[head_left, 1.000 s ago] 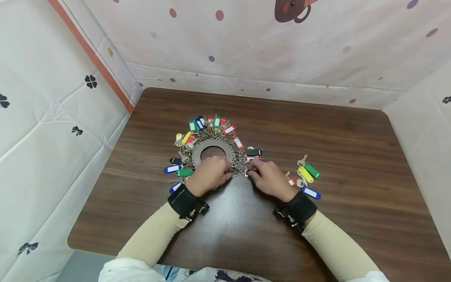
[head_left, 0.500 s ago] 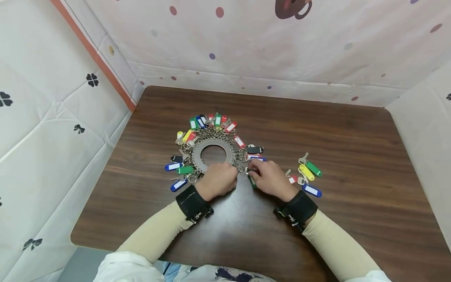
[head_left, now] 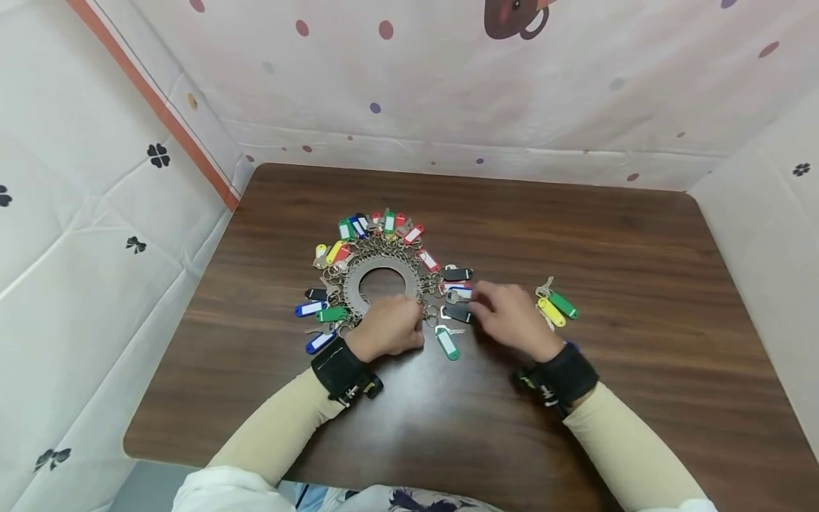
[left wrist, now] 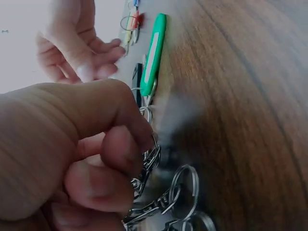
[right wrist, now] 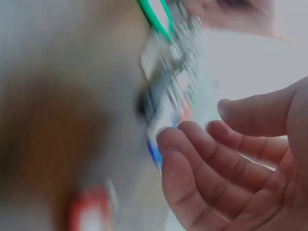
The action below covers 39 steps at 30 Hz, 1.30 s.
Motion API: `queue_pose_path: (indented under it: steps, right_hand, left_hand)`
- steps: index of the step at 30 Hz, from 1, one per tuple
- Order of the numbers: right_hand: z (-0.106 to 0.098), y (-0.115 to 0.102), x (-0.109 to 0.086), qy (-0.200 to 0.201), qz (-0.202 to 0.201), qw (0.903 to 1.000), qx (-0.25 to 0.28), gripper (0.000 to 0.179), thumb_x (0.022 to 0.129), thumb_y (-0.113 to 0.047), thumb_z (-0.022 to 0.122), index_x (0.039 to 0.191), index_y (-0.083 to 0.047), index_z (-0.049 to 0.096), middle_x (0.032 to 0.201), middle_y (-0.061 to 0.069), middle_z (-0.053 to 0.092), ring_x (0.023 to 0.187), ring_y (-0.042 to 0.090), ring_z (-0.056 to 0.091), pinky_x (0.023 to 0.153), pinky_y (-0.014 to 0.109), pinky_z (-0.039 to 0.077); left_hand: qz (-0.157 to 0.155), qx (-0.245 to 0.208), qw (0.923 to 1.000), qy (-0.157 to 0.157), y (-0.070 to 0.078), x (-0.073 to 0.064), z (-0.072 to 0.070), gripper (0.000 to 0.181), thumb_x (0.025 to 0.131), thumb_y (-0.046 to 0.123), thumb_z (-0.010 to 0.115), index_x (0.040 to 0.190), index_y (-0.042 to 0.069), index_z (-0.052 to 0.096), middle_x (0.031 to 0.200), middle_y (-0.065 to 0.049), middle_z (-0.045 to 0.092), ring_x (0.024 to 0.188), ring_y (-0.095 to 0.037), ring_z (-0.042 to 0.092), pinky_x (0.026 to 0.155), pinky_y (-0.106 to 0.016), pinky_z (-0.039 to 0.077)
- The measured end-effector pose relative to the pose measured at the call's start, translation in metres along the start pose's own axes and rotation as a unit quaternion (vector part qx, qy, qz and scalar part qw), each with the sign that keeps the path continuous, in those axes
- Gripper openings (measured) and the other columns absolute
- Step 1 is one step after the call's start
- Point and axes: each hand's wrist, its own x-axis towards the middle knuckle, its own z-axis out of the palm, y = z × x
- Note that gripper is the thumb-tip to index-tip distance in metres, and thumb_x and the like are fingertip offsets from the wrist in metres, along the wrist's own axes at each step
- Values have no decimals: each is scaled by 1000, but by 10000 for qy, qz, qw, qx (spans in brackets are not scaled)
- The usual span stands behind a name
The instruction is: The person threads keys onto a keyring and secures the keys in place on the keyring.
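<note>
A flat grey ring point(head_left: 352, 286) lies on the table, fringed with metal clasps and split rings that bear keys and coloured tags. My left hand point(head_left: 392, 328) covers its near right side, fingers curled. In the left wrist view the thumb and forefinger pinch a small split ring point(left wrist: 154, 140) among the clasps. A green key tag point(head_left: 446, 343) with its key lies just right of that hand. Beside a black tag point(head_left: 458, 313) is my right hand point(head_left: 515, 320), its fingers loosely bent and holding nothing, as the right wrist view shows.
Right of my right hand lie a loose green tag point(head_left: 563, 306) and a yellow tag point(head_left: 551, 313) with keys. A red tag point(right wrist: 91, 211) shows blurred in the right wrist view. Patterned cloth walls point(head_left: 435, 99) stand behind the table point(head_left: 614, 249) and at both sides.
My right hand has let go of the green key tag, which now lies on the table, and has moved right. The left hand has slid slightly right and toward me since the first frame.
</note>
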Motion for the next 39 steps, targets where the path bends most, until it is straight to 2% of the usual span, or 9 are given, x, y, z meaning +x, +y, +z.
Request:
queue_pose_path:
  steps: [4,7,12,18,22,25,28,31,39]
  right_hand:
    - [-37,36,-8,597,440,9965,-373,12,99,-14,65,104,-5,72,83,12,72,67,23,61,60,38,47]
    - [-58,62,-12,426,1026,9912,-719,21,99,-15,64,106,3,70,92,22,73,75,32,64,64,44,49]
    - [-56,89,-14,-257,1425,9866,-746,19,98,-15,63,98,3,70,86,20,68,74,30,59,60,37,44]
    - [-49,88,-17,541,1142,9916,-271,13,96,-8,64,86,-2,69,85,15,61,71,26,53,60,32,37]
    - [-52,68,-17,965,959,9901,343,12,101,-11,64,95,-1,69,98,18,67,78,26,57,64,28,42]
    - [-51,49,-15,900,707,9890,934,13,103,-11,63,97,-2,69,110,19,72,94,29,65,74,19,46]
    - [-44,31,-12,564,468,9839,1631,11,102,-7,62,96,-2,68,122,18,74,117,32,68,87,11,46]
    - [-34,16,-6,131,308,9763,2139,8,102,-4,62,95,-3,66,120,16,76,122,32,68,93,14,48]
    - [2,-15,8,-611,-244,9711,2296,8,102,-6,63,94,-8,67,87,8,65,77,18,58,69,26,48]
  left_hand:
    - [10,-820,9965,142,-6,-3,-3,29,78,9,71,54,22,60,55,13,49,52,-4,44,49,-20,34]
    - [-122,-1879,9813,395,-14,-5,-9,18,80,6,68,66,16,72,58,10,56,53,-4,48,56,-19,40]
    - [-492,-3485,9354,349,-30,-12,-14,14,84,3,65,81,5,78,70,-2,69,59,-10,59,59,-22,47]
    - [-587,-4411,8955,28,-38,-12,-10,14,86,-2,65,88,-6,78,112,-16,73,88,-13,71,82,-29,62]
    - [-868,-5211,8486,-289,-39,-12,-10,19,92,-5,62,102,-13,75,121,-24,72,81,-16,78,78,-33,65]
    - [-1024,-5504,8279,-335,-40,-12,-11,19,93,-7,62,104,-15,75,121,-25,72,86,-17,78,81,-32,65]
    - [-1083,-5589,8214,-338,-41,-12,-11,18,93,-7,62,105,-14,75,120,-24,73,91,-18,77,83,-32,64]
    - [-1100,-5641,8176,-363,-40,-11,-11,19,94,-6,64,106,-13,75,119,-25,73,92,-18,77,85,-32,64]
    - [-915,-5693,8152,-539,-43,-12,-10,22,98,0,67,115,-14,72,122,-29,71,91,-15,77,87,-32,64]
